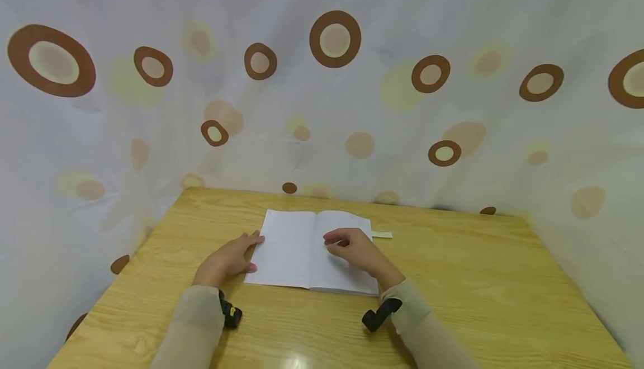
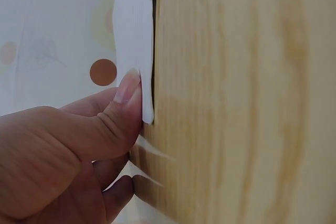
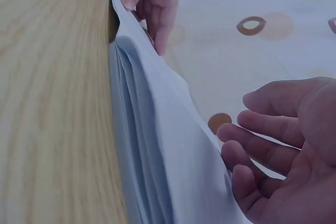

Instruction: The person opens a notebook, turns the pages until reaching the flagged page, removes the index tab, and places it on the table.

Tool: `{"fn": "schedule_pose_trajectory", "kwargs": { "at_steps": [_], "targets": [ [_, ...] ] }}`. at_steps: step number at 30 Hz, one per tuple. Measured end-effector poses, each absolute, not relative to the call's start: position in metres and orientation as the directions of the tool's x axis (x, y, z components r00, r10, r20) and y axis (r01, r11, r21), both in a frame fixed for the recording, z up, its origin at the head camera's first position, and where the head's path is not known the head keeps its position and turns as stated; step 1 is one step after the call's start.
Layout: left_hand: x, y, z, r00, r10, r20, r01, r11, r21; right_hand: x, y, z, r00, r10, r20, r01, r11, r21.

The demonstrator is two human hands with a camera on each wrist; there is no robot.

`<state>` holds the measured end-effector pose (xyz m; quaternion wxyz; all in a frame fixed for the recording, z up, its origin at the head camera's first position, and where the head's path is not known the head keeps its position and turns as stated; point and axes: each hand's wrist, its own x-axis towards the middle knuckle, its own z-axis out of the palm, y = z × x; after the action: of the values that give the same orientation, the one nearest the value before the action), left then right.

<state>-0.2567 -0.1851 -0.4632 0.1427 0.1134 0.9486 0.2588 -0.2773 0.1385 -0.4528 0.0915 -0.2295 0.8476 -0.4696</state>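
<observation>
An open book with blank-looking white pages (image 1: 287,249) lies flat on the wooden table. At its left edge rests my left hand (image 1: 227,258), thumb and fingers spread apart along the border. The left wrist view shows that thumb (image 2: 127,90) pressing on the page near the lower corner. Above the right-hand page is my right hand (image 1: 359,252), its fingers loosely bent with nothing between them. In the right wrist view the right hand (image 3: 294,156) hovers beside the page surface; whether its lowest fingers touch the paper I cannot tell.
A pale strip (image 1: 382,235) sticks out from the book's right side onto the table (image 1: 468,279). A white curtain with brown rings (image 1: 362,106) hangs behind and along both sides of the table. Each wrist wears a black strap-on device.
</observation>
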Motion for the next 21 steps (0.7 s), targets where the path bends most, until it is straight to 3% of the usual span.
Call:
{"fn": "schedule_pose_trajectory", "kwargs": {
  "at_steps": [21],
  "targets": [
    [-0.256, -0.185, -0.461, -0.932, 0.279, -0.230, 0.126, 0.847, 0.516, -0.296, 0.166, -0.460, -0.954, -0.295, 0.051, -0.225, 0.596, -0.770]
  ]
}}
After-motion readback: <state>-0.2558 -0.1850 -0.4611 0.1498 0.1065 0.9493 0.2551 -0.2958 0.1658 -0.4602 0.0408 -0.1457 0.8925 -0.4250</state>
